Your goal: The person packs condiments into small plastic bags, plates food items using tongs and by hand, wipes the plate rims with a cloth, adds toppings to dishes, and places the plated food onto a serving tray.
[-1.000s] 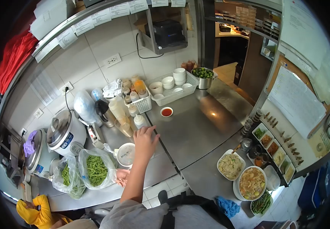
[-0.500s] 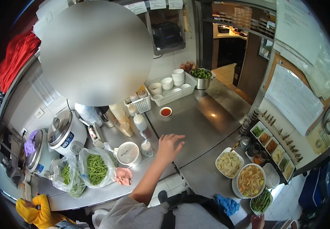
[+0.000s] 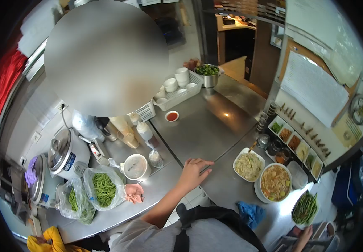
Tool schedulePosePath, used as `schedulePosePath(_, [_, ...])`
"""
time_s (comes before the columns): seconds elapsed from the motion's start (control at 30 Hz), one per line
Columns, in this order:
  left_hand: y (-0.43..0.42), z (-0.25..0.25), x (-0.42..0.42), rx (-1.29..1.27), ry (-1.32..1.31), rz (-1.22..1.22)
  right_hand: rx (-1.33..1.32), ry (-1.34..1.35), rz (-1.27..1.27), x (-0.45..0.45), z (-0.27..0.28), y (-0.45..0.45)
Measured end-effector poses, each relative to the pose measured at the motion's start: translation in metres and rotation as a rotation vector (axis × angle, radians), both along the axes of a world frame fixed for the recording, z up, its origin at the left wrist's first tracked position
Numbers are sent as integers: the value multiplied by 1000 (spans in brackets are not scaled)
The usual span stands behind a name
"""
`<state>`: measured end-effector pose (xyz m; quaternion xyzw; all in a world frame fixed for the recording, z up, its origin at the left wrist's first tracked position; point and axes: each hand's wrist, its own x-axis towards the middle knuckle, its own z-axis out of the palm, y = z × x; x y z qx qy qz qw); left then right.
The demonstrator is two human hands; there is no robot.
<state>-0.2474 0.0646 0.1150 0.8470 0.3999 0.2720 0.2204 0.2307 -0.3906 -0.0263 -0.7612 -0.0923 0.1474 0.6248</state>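
My left hand [image 3: 195, 173] hovers over the steel counter with its fingers stretched out, holding nothing. At the lower right, my right hand [image 3: 304, 236] grips the near rim of a white dish of green beans [image 3: 305, 208]. The dish is held past the counter's right edge. Left of it on the counter are a white bowl of noodle soup with toppings [image 3: 276, 182] and a squarish white bowl of fried rice [image 3: 249, 165] with a spoon. A crumpled blue cloth [image 3: 251, 214] lies near my body.
Bags of green beans [image 3: 104, 190], rice cookers [image 3: 68, 153], a white tub [image 3: 135, 167] and squeeze bottles stand left. A small dish of red sauce [image 3: 171, 116] sits mid-counter. A rack of bowls [image 3: 177, 97] is behind; condiment trays [image 3: 294, 142] line the right. Someone's yellow sleeve [image 3: 52, 241] shows lower left.
My right hand has carried the dish of green beans to the right, away from the soup bowl. My left hand has shifted slightly, still stretched out. The camera view has turned a little.
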Motion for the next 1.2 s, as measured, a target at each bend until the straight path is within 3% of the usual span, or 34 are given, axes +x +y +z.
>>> schedulePosePath(0.07, [-2, -12, 3, -24, 29, -45, -227, -130, 187, -43, 102, 24])
schedulePosePath(0.1, [0, -17, 3, -48, 56, -64, -187, -182, 97, -56, 113, 41])
schedulePosePath(0.17, [1, -24, 3, -46, 23, -117, -58, 69, 123, -112, 167, 91])
schedulePosePath(0.2, [1, -25, 0, -29, -43, -145, -72, 20, 197, -135, 178, 114])
schedulePosePath(0.33, [6, -29, -15, -337, -11, -18, 81, 263, 525, -205, 141, 209])
schedulePosePath(0.4, [22, -71, -33, -421, -101, -22, 56, 293, 614, -232, 60, 251])
schedulePosePath(0.43, [29, -94, -41, -453, -149, -9, 146, 463, 680, -255, 62, 276])
schedulePosePath(0.53, [51, -131, -52, -709, -195, 90, 170, 544, 707, -295, 20, 322])
schedulePosePath(0.63, [70, -159, -55, -579, -151, 31, 114, 502, 768, -314, -8, 344])
schedulePosePath(0.7, [78, -169, -51, -633, -198, 37, 86, 439, 798, -319, -13, 354])
schedulePosePath(0.73, [81, -172, -50, -647, -214, 48, 120, 549, 794, -319, -14, 357])
schedulePosePath(0.87, [77, -167, -56, -734, -138, 120, -256, 292, 805, -305, 20, 340])
schedulePosePath(1.0, [49, -166, -77, -881, -291, 134, -540, -657, 553, -284, 55, 281])
schedulePosePath(1.07, [35, -165, -89, -724, -220, 99, -694, -718, 548, -276, 63, 251])
schedulePosePath(1.1, [26, -142, -90, -656, -180, 94, -817, -729, 594, -260, 33, 234])
schedulePosePath(1.13, [22, -143, -94, -484, -153, 73, -766, -637, 599, -248, 11, 223])
schedulePosePath(1.17, [20, -112, -92, -638, -52, 139, -763, -707, 631, -234, -3, 216])
schedulePosePath(1.2, [18, -99, -93, -574, -142, 162, -777, -684, 668, -227, -2, 225])
